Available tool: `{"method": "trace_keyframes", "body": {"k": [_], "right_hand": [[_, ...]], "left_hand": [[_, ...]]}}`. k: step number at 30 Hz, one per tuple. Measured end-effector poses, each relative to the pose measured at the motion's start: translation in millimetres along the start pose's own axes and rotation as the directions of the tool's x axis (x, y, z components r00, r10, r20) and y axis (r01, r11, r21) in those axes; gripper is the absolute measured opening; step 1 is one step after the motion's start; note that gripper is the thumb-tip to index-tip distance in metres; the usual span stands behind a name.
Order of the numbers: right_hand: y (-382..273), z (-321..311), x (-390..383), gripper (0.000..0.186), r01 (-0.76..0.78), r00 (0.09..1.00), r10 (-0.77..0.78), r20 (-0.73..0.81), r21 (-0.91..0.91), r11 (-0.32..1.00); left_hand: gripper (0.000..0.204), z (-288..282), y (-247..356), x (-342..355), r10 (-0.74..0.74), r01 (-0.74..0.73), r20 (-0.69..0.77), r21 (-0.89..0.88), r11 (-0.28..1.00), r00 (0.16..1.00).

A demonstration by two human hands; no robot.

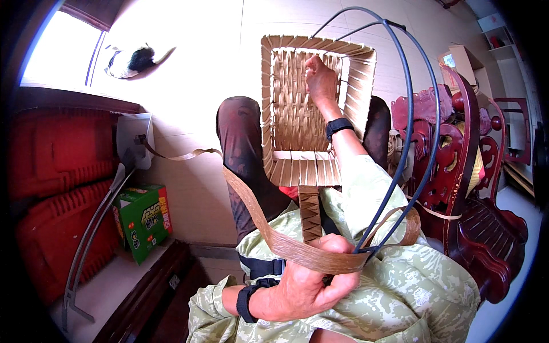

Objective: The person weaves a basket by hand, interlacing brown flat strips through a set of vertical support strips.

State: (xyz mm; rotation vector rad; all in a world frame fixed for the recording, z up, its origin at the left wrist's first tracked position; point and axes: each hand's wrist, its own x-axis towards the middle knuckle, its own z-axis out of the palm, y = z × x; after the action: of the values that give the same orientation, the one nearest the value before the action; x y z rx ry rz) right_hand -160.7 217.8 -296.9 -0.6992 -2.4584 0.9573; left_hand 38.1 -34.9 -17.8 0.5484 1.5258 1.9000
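A woven tan basket (pixel 298 97) sits between my knees with its mouth toward me. My right hand (pixel 321 80) is inside it, fingers curled closed near the weave; whether they hold anything is hidden. Closer to my body, my left hand (pixel 314 280) is closed on a flat brown strip (pixel 280 243). The strip trails off to the left and loops back on the right. A dark wire handle (pixel 407 86) arches from the basket's far rim, and its near end meets the strip beside my left fingers. A brown strap with crossed lacing (pixel 310 214) hangs below the near rim.
Carved dark-red wooden chairs (pixel 457 166) stand close on the right. On the left are red cushions (pixel 63 148), a green box (pixel 143 220) and a grey curved metal piece (pixel 97 223). A small black-and-white animal (pixel 134 60) lies on the floor at the far left.
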Motion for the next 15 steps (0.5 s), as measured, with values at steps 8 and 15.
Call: {"method": "trace_keyframes", "body": {"k": [8,15], "right_hand": [[-3,-6,-11,0.015,-0.021,0.994,0.060,-0.086,0.395,0.918],[-2,-15,-18,0.004,0.020,0.992,-0.033,-0.120,-0.108,0.994]], "left_hand": [[0.011,-2,1,0,-0.003,0.003,0.028,0.026,1.000,1.000],[0.011,0,0,-2,0.000,0.000,0.013,0.001,1.000,1.000]]}}
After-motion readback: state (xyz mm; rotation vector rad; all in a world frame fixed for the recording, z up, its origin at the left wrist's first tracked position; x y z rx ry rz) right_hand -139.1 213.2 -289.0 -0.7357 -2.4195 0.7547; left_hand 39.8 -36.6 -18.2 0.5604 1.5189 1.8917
